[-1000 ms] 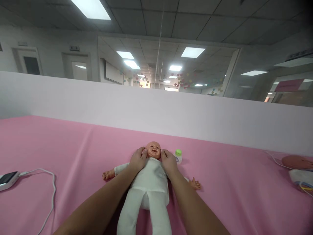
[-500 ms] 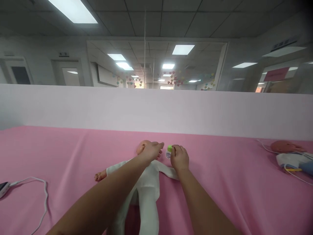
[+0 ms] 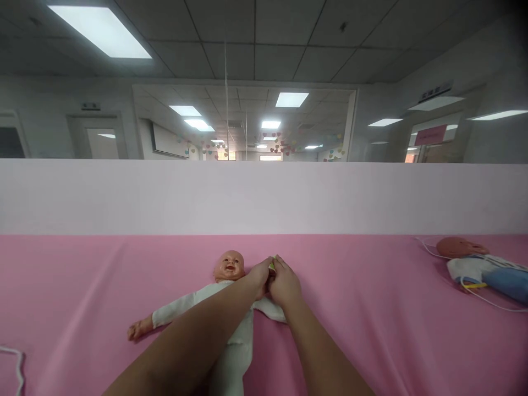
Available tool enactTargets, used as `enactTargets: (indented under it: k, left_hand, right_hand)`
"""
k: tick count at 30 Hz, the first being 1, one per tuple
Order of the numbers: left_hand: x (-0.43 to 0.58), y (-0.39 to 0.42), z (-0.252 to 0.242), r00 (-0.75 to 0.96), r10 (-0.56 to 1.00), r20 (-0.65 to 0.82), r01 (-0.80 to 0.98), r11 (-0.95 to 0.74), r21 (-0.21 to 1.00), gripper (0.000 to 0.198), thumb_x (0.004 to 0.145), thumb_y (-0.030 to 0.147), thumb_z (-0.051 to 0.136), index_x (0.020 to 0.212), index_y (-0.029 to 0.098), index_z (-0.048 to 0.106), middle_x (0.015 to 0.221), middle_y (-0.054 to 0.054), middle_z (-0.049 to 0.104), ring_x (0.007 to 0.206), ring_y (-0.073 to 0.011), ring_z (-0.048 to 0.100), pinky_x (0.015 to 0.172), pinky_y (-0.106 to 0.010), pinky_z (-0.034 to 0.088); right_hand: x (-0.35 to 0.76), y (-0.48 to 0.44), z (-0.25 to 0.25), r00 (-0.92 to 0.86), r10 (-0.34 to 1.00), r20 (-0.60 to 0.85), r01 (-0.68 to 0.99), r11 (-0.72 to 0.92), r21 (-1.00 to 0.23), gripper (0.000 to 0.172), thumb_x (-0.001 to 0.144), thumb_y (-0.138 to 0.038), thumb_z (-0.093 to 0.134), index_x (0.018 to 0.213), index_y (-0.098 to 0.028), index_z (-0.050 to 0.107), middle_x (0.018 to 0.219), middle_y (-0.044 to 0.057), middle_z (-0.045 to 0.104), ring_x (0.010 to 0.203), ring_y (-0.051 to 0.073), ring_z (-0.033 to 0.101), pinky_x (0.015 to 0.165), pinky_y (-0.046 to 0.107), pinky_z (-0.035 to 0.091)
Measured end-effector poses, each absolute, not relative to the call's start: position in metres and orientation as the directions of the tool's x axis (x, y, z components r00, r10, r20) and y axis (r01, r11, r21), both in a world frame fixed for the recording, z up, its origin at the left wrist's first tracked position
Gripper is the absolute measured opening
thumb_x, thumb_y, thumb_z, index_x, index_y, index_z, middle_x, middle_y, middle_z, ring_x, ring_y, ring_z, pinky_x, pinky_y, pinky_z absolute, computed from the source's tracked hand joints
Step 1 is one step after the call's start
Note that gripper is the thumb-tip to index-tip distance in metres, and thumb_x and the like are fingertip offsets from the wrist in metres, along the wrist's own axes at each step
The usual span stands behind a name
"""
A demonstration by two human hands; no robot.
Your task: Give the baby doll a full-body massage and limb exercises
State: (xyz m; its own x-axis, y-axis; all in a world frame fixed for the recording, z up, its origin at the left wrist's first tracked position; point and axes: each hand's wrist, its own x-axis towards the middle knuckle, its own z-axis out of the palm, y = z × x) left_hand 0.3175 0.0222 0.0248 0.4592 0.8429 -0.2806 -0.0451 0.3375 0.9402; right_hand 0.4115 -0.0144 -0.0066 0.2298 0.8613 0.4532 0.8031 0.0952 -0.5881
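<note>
A small bottle with a green cap (image 3: 271,266) is between my two hands, and only the cap shows past my fingers. My left hand (image 3: 259,278) is closed on the bottle from the left, its fingertips by the cap. From the other side my right hand (image 3: 285,283) wraps round it, fingers bent over the top. Under my left forearm lies a baby doll (image 3: 229,267) on its back, in a white suit with its arms spread. The forearm hides much of its trunk, and its sleeve on the right passes beneath my hands.
Pink cloth (image 3: 355,308) covers the surface, with a low white wall (image 3: 264,198) along its back. At the far right lies another doll (image 3: 462,247) with thin white tubing. A white cable (image 3: 18,363) runs at the lower left.
My left hand has moved right from above the doll's head to the bottle, and its fingers have closed. Both hands now meet round the bottle. The view has shifted right and slightly up.
</note>
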Motion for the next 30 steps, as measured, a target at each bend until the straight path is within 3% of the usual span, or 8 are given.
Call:
enactTargets:
  k: [6,12,15,19,21,23,26,30]
  left_hand:
    - [0.302,0.004,0.034,0.55,0.769,-0.326,0.002,0.389,0.921,0.047,0.094,0.064,0.053,0.103,0.019,0.067,0.105,-0.016,0.07,0.111,-0.0304,0.064,0.093,-0.04,0.052]
    - [0.29,-0.003,0.045,0.558,0.765,-0.322,-0.04,0.412,0.91,0.045,0.097,0.06,0.055,0.085,0.018,0.063,0.085,-0.009,0.065,0.088,-0.0231,0.064,0.085,-0.033,0.054]
    - [0.275,-0.005,0.054,0.506,0.806,-0.306,-0.151,0.432,0.889,0.046,0.096,0.059,0.057,0.089,0.014,0.064,0.089,-0.011,0.067,0.086,-0.0224,0.065,0.088,-0.034,0.055]
    - [0.233,-0.027,0.075,0.504,0.836,-0.217,-0.257,0.385,0.886,0.049,0.094,0.058,0.06,0.097,0.011,0.069,0.1,-0.016,0.071,0.094,-0.0252,0.069,0.094,-0.038,0.055]
    - [0.205,-0.047,0.084,0.513,0.843,-0.161,-0.296,0.35,0.889,0.046,0.097,0.057,0.056,0.097,0.014,0.071,0.097,-0.013,0.072,0.094,-0.0246,0.07,0.093,-0.037,0.055]
    - [0.176,-0.066,0.088,0.517,0.852,-0.081,-0.404,0.326,0.855,0.041,0.098,0.053,0.055,0.104,0.017,0.072,0.102,-0.011,0.075,0.106,-0.026,0.071,0.099,-0.036,0.053]
    - [0.141,-0.085,0.083,0.543,0.835,-0.091,-0.528,0.423,0.736,0.055,0.095,0.057,0.058,0.12,0.01,0.07,0.12,-0.018,0.074,0.124,-0.0337,0.066,0.111,-0.043,0.047]
    - [0.121,-0.087,0.064,0.509,0.859,-0.054,-0.679,0.439,0.589,0.079,0.095,0.062,0.053,0.15,0.005,0.048,0.138,-0.026,0.065,0.133,-0.04,0.06,0.118,-0.055,0.039]
  right_hand:
    - [0.405,-0.022,0.002,0.242,0.873,0.423,0.812,0.056,-0.58,0.063,0.087,-0.014,0.049,0.15,-0.014,0.055,0.16,0.008,0.048,0.145,0.024,0.05,0.12,0.037,0.04]
    - [0.409,-0.021,0.001,0.255,0.87,0.423,0.806,0.051,-0.589,0.063,0.084,-0.011,0.049,0.146,-0.017,0.06,0.159,0.005,0.049,0.144,0.023,0.052,0.121,0.037,0.041]
    - [0.411,-0.022,0.001,0.276,0.83,0.485,0.798,0.084,-0.597,0.058,0.087,-0.014,0.047,0.143,-0.013,0.062,0.154,0.008,0.056,0.143,0.024,0.052,0.121,0.039,0.04]
    - [0.384,-0.04,0.024,0.229,0.685,0.691,0.761,0.317,-0.566,0.043,0.088,-0.016,0.047,0.121,-0.015,0.076,0.125,0.009,0.075,0.12,0.025,0.067,0.11,0.041,0.051]
    - [0.353,-0.06,0.043,0.086,0.64,0.763,0.693,0.512,-0.508,0.034,0.09,-0.019,0.049,0.106,-0.021,0.079,0.112,0.008,0.078,0.108,0.024,0.07,0.1,0.04,0.055]
    - [0.317,-0.085,0.058,-0.067,0.603,0.795,0.593,0.665,-0.454,0.032,0.093,-0.023,0.049,0.107,-0.022,0.078,0.109,0.008,0.079,0.105,0.024,0.071,0.098,0.04,0.056]
    - [0.271,-0.121,0.068,-0.319,0.556,0.768,0.477,0.794,-0.377,0.046,0.095,-0.031,0.056,0.138,-0.018,0.066,0.138,0.01,0.069,0.131,0.026,0.062,0.118,0.045,0.044]
    - [0.246,-0.141,0.063,-0.551,0.656,0.516,0.511,0.754,-0.413,0.087,0.093,-0.056,0.063,0.163,-0.014,0.032,0.167,0.012,0.033,0.156,0.032,0.032,0.128,0.05,0.028]
